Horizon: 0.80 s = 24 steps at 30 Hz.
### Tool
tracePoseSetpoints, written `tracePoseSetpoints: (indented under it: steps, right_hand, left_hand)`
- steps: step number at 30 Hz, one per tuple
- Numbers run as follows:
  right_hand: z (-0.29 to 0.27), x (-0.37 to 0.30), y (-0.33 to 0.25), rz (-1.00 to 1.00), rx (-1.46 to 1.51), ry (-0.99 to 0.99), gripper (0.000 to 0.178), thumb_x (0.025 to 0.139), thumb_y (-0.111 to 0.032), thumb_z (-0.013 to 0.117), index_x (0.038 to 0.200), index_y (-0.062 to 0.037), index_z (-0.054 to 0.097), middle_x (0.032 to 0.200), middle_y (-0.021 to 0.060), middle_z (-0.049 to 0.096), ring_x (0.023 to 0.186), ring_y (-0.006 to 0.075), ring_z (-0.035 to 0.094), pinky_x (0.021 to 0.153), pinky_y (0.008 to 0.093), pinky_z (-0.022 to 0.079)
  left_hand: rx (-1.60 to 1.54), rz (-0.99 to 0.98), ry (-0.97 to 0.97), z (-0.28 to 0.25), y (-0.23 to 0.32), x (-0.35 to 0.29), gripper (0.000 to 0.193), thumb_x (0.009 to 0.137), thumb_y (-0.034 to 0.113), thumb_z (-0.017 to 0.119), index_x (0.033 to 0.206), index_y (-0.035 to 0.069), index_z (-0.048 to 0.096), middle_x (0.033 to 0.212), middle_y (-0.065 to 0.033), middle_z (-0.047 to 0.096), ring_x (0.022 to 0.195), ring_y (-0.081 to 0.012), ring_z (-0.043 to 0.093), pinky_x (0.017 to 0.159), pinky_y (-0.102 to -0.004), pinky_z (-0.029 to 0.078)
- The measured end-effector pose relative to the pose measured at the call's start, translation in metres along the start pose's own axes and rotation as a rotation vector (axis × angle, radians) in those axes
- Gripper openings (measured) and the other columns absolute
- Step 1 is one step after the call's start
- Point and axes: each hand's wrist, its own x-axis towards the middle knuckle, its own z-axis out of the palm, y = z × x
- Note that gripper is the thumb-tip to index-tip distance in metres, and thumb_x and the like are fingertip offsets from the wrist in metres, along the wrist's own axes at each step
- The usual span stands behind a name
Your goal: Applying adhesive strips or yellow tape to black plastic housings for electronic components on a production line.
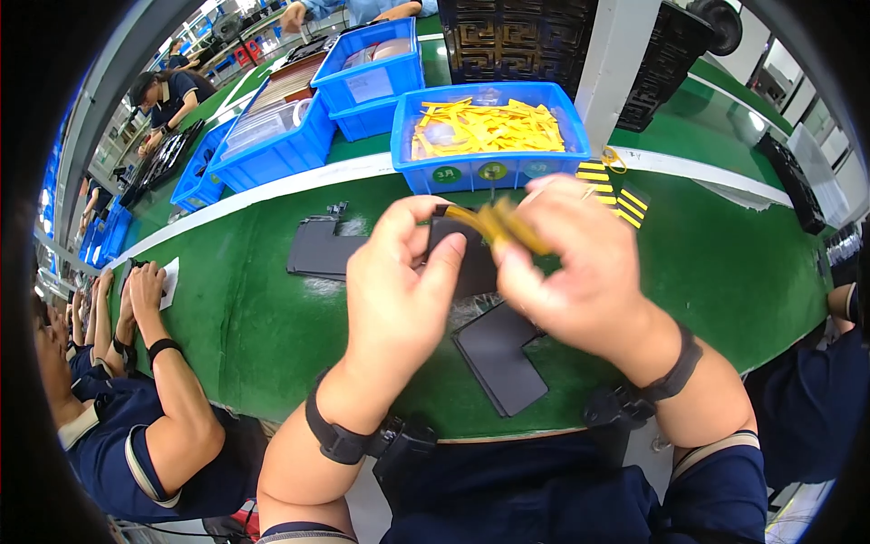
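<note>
My left hand (396, 272) is closed, thumb and fingers pinching a flat black part (475, 269) at its upper edge. A yellow strip (465, 216) runs from that part toward my right hand (584, 254). Blurred by motion, the right hand pinches the yellow strip material between thumb and fingers; its exact shape is smeared. Just below my hands lies a flat black L-shaped part (504, 363), near the table's front edge. Another flat black L-shaped part (319, 249), with a small connector at its top, rests left of my left hand.
Beyond my hands a blue bin (489, 170) holds many yellow strips. Blue bins (276, 150) with flat pieces stand at the back left. A white post (616, 68) rises behind the green table (245, 308). A co-worker's arm (177, 381) reaches in at left.
</note>
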Motion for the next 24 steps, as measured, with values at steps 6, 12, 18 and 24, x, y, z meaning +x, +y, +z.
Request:
tracePoseSetpoints:
  steps: [6, 12, 18, 24]
  right_hand:
    - [-0.015, 0.008, 0.059, 0.319, -0.599, -0.121, 0.041, 0.076, -0.005, 0.064, 0.116, -0.0082, 0.059, 0.081, 0.0135, 0.063, 0.072, 0.0277, 0.060, 0.068, 0.0352, 0.046]
    - [-0.009, 0.003, 0.026, 0.250, 0.066, -0.027, 0.021, 0.076, -0.007, 0.065, 0.097, -0.0054, 0.066, 0.084, 0.0129, 0.065, 0.076, 0.0278, 0.061, 0.069, 0.0343, 0.048]
    - [-0.013, 0.001, 0.019, 0.367, 0.221, -0.077, 0.014, 0.081, -0.008, 0.065, 0.094, -0.0036, 0.069, 0.083, 0.0078, 0.065, 0.075, 0.0134, 0.058, 0.068, 0.0250, 0.045]
    - [-0.009, 0.000, 0.018, 0.490, 0.365, -0.048, 0.012, 0.079, -0.010, 0.065, 0.085, -0.0003, 0.068, 0.077, 0.0101, 0.064, 0.073, 0.0200, 0.061, 0.066, 0.0296, 0.047]
  left_hand:
    - [-0.391, -0.226, -0.144, -0.008, -0.002, 0.004, 0.023, 0.087, -0.002, 0.053, 0.110, -0.003, 0.050, 0.093, -0.0096, 0.066, 0.081, -0.0097, 0.061, 0.073, -0.0224, 0.049]
    - [-0.458, -0.191, -0.184, -0.009, 0.002, 0.003, 0.022, 0.088, -0.001, 0.052, 0.110, -0.003, 0.049, 0.096, -0.0100, 0.065, 0.084, -0.0100, 0.061, 0.076, -0.0226, 0.048]
    - [-0.483, -0.192, -0.202, -0.010, 0.003, 0.003, 0.021, 0.088, 0.001, 0.053, 0.109, -0.003, 0.049, 0.096, -0.0099, 0.065, 0.085, -0.0101, 0.060, 0.077, -0.0226, 0.048]
    - [-0.478, -0.198, -0.210, -0.010, 0.002, 0.003, 0.021, 0.088, 0.001, 0.053, 0.109, -0.003, 0.050, 0.096, -0.0099, 0.065, 0.085, -0.0101, 0.060, 0.077, -0.0225, 0.048]
